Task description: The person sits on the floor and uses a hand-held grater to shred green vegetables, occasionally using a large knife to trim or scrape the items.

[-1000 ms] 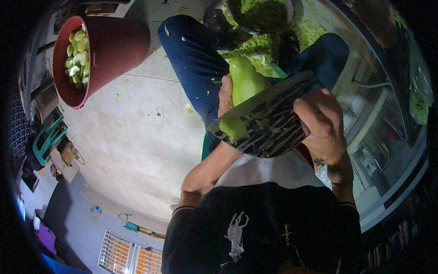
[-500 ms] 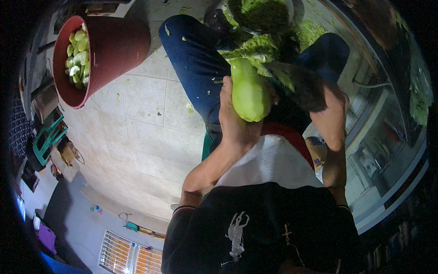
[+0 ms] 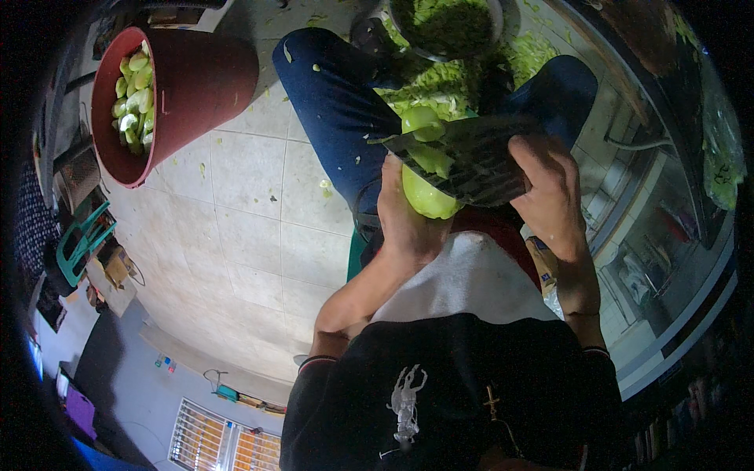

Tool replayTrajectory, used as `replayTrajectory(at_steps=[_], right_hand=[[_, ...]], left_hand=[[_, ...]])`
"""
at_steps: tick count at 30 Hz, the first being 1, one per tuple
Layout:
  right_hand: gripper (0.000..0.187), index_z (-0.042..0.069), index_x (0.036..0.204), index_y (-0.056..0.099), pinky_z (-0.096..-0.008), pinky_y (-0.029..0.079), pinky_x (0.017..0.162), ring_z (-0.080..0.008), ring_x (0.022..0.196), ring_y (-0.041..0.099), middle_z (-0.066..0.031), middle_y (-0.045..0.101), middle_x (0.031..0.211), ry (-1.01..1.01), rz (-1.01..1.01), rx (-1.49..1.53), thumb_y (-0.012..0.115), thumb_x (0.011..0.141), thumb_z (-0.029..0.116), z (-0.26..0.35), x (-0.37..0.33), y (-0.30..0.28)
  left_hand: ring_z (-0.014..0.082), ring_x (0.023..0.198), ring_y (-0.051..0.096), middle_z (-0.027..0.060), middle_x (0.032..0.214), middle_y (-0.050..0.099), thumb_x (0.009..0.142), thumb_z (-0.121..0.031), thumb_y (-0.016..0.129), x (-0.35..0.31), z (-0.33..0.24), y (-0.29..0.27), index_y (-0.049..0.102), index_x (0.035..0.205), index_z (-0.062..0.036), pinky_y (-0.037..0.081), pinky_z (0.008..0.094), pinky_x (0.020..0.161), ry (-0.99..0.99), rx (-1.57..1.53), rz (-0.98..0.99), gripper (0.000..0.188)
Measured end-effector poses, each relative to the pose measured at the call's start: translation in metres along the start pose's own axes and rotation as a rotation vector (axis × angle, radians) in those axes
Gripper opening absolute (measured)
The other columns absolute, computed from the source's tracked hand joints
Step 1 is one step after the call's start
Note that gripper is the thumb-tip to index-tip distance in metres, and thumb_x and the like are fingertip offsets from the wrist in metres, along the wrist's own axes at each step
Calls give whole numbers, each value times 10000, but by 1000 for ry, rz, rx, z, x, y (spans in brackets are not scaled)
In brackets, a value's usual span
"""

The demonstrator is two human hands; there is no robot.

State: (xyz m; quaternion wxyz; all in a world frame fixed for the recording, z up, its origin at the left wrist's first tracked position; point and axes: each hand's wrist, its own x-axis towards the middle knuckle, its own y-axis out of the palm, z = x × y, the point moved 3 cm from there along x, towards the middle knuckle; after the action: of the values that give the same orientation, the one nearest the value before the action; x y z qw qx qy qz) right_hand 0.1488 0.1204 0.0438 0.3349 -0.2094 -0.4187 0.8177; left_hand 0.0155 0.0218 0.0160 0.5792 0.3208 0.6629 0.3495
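My left hand (image 3: pixel 404 216) grips a peeled pale-green fruit, most likely a green papaya (image 3: pixel 430 198), from beneath and the side. It lies lengthwise above my lap. A wide, dark-bladed cleaver (image 3: pixel 483 161) crosses over its middle, hiding that part of the fruit. My right hand (image 3: pixel 554 192) is closed around the cleaver at its right end; the handle is hidden in my fingers. Bits of green stick to the blade. Beyond the fruit, a heap of green shreds (image 3: pixel 436 82) lies between my legs.
A red bucket (image 3: pixel 204 86) at the left lies tilted in view, holding several peeled green fruits (image 3: pixel 137 98). A round basin (image 3: pixel 500 23) with green shreds stands at the top. Scraps dot the tiled floor (image 3: pixel 251 184). A white cloth (image 3: pixel 448 279) covers my lap.
My right hand has brought the cleaver leftward, from beside the fruit to across its middle. The left hand and the fruit have hardly moved.
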Motion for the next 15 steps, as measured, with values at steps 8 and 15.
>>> replayTrajectory(at_steps=[8, 15], right_hand=[[388, 22, 1056, 596, -427, 467, 813, -373, 939, 574, -185, 622, 991, 352, 82, 79, 714, 689, 71, -47, 4, 36], [312, 17, 983, 610, -428, 466, 736, -346, 848, 593, -148, 632, 949, 187, -27, 163, 688, 687, 78, -9, 3, -9]], left_hand=[[311, 1011, 579, 155, 1104, 579, 983, -455, 284, 15, 3, -11, 474, 1207, -33, 499, 424, 868, -85, -1, 322, 514], [305, 1013, 597, 173, 1131, 598, 965, -472, 345, 15, -8, 16, 506, 1238, -56, 491, 473, 891, -171, -125, -85, 523]])
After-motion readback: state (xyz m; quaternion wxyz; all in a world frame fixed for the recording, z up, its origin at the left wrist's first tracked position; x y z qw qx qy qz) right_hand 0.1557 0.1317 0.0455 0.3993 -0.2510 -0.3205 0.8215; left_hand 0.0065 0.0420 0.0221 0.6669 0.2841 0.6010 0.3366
